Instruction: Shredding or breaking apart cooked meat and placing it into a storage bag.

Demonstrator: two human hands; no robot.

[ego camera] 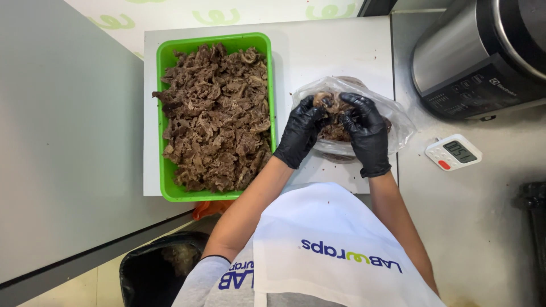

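Note:
Both my hands wear black gloves and meet over a clear plastic bag (398, 116) lying on a white board (335, 51). My left hand (300, 129) and my right hand (365, 132) pinch the bag's top, with their fingertips pressed into the brown shredded meat (335, 132) inside it. To the left, a green rectangular tray (166, 62) is heaped with the same brown shredded meat (216, 119).
A small white digital timer (453, 152) lies on the steel counter to the right. A large steel and black cooker (478, 54) stands at the upper right. A black-lined bin (153, 273) sits below the counter edge. A grey surface (62, 131) spans the left.

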